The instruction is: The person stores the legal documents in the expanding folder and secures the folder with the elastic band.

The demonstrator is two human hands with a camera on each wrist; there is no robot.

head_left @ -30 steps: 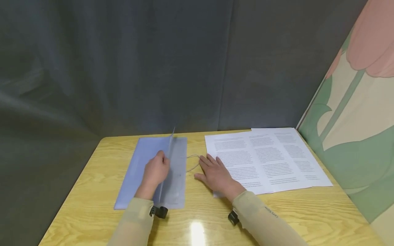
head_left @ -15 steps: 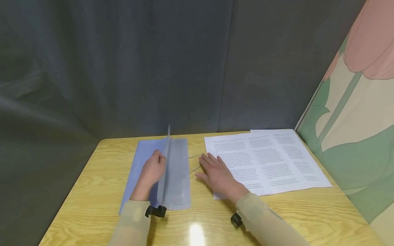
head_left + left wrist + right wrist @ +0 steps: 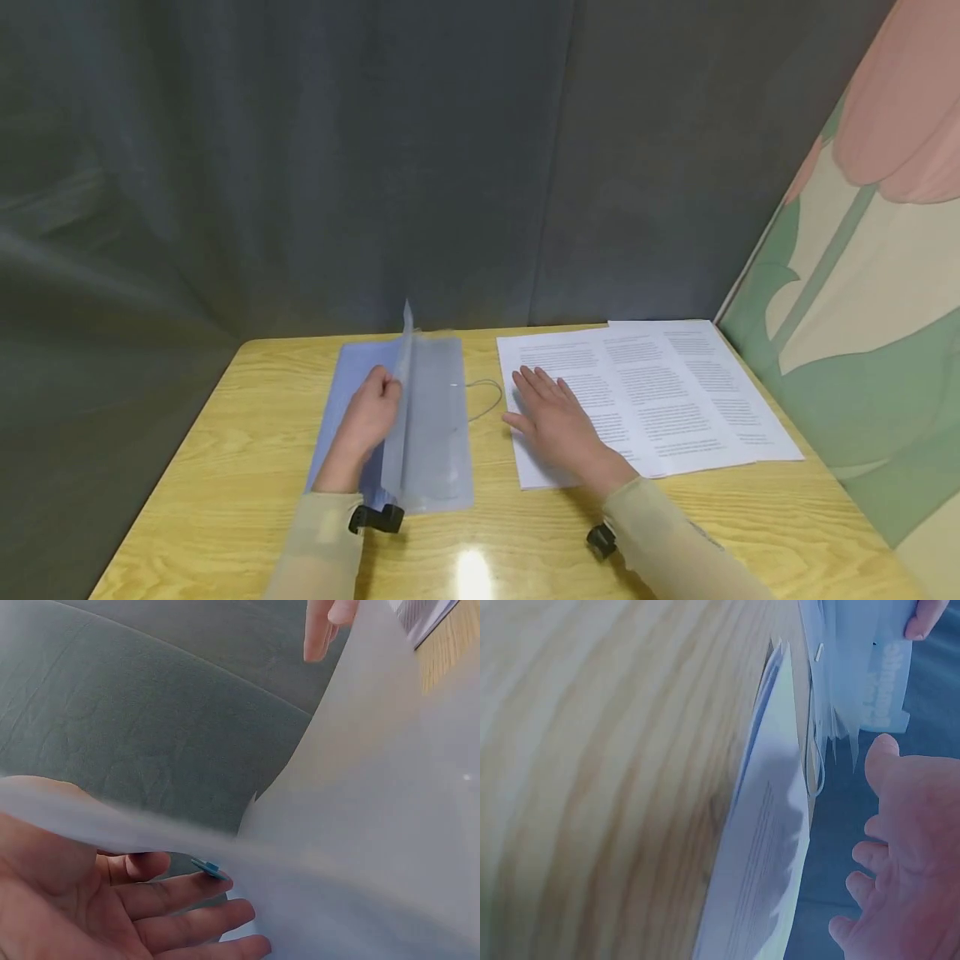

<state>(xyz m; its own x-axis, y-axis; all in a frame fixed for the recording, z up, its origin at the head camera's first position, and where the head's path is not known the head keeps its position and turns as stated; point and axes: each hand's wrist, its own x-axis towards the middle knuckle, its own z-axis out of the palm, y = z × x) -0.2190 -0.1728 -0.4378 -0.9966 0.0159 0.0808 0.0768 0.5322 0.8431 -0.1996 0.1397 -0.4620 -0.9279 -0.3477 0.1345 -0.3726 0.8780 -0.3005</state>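
A translucent blue plastic folder [image 3: 438, 425] lies on the left half of the table, its raised cover standing nearly upright. My left hand [image 3: 369, 412] grips that cover by its edge. In the left wrist view the sheet's edge [image 3: 187, 836] passes between thumb and fingers, with a small teal piece [image 3: 210, 868] by the fingertips. Fingers spread, my right hand [image 3: 557, 425] is over the left side of the printed papers [image 3: 660, 392]; the right wrist view shows it above the sheets and holding nothing. A thin cord loop [image 3: 501, 392] sticks out from the folder's right side.
The printed sheets overlap one another across the right of the wooden table [image 3: 202, 467]. A dark curtain [image 3: 375, 167] hangs behind the table's far edge. Floral fabric [image 3: 870, 333] borders the right side.
My right hand has moved right, off the cord loop and over the papers. My left hand has drawn the folder's cover slightly left, and the folder's base has shifted a little right.
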